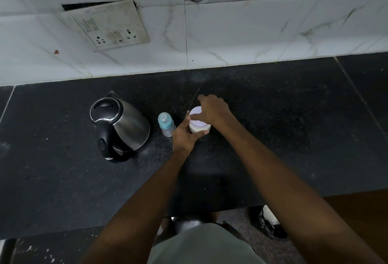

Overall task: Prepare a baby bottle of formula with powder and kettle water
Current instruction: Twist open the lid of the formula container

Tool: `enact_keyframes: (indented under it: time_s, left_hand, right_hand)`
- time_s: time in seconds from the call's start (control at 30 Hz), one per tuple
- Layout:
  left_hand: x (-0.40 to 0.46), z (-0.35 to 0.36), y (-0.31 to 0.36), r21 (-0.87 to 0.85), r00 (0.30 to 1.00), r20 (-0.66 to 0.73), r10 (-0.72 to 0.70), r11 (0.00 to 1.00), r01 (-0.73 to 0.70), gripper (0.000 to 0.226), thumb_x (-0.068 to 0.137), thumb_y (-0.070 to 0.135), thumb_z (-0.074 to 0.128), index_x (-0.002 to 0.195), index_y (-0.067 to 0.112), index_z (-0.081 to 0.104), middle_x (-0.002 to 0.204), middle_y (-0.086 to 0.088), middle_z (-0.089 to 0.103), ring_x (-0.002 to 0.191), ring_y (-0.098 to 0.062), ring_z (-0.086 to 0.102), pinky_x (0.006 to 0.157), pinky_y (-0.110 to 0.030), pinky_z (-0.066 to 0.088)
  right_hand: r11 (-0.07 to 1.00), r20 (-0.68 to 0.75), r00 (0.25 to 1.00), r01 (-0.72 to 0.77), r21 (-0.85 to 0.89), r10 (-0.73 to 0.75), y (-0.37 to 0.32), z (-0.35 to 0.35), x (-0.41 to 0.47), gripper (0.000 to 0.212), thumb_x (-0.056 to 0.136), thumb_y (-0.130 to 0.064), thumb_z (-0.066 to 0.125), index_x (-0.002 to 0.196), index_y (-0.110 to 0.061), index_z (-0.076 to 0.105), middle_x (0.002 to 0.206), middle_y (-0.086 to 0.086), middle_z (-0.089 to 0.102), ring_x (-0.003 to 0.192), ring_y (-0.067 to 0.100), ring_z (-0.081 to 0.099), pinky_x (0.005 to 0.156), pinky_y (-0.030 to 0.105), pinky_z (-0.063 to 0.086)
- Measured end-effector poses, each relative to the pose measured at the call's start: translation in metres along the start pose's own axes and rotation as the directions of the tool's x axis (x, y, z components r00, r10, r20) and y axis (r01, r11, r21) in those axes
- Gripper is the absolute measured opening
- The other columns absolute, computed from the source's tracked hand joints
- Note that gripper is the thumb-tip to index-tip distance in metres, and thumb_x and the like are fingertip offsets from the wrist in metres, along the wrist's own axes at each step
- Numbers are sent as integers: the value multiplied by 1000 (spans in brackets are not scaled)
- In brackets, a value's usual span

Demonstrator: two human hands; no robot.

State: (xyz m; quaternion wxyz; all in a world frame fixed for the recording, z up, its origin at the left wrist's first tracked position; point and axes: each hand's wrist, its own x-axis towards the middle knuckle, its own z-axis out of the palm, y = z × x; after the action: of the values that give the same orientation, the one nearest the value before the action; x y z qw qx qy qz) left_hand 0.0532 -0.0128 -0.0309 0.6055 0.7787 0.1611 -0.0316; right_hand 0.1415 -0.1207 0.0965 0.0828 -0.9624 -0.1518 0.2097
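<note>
Both bare forearms reach in over the near edge of the dark speckled stone bench [262,138], polished and faintly dusty. Left hand [184,138] wraps the lower wall of the small round translucent plastic powder jar [199,126], fingers curled tight around it, thumb up its left side, pinning it to the bench. Pale powder shows through the jar's wall. Right hand [213,109] sits on top, fingers spread and clamped over the smooth white round lid [197,114], index finger pointing off towards the wall. The jar stands mid-bench, about halfway between near edge and back. Just left of it, not quite touching the left hand, the small clear baby bottle with pale blue collar and teat [165,124] stands upright. Further left, apart, the brushed steel electric kettle with glossy black lid and handle [120,125]. Behind it all, white marbled wall tiles [241,33] and a grimy switch-and-socket plate [111,26].
</note>
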Motion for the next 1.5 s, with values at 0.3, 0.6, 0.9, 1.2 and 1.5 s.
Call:
enact_keyframes:
  time_s: [0.3,0.6,0.9,1.2,1.5]
  left_hand:
    - [0,1,4,-59,999,-3,-35,998,35,93,66,36,95,149,22,56,132,4,73,124,-11,68,112,-40,52]
    - [5,2,-1,-27,998,0,-61,998,61,93,59,53,90,142,21,61,123,7,76,116,-10,71,108,-41,55]
    - [6,3,-6,30,999,-9,-38,999,38,97,65,50,86,151,23,52,134,2,72,125,-16,67,110,-43,54]
    - [9,3,-7,18,997,8,-72,997,72,96,64,43,93,150,24,54,127,6,75,119,-12,70,109,-41,54]
    - [6,2,-2,71,999,-30,-27,997,30,90,76,28,93,153,18,49,140,-4,69,130,-21,64,113,-47,51]
  right_hand:
    - [994,144,988,64,-93,-50,-10,-3,2,84,79,-35,87,152,-22,49,150,12,51,132,34,56,102,45,49]
    - [982,1,1000,-3,-189,3,-14,2,-3,72,86,-62,72,138,-15,57,132,10,65,116,30,65,86,37,47]
    - [987,266,954,155,-45,-138,-7,-4,4,94,73,-24,90,153,-35,43,159,4,37,140,38,42,108,53,44]
    - [986,69,997,47,-158,-37,-8,14,4,81,83,-47,80,150,-22,44,143,14,54,125,37,59,96,45,50]
    - [992,175,977,126,-26,-120,0,7,13,75,84,-19,77,151,-17,44,142,16,46,127,38,55,96,43,49]
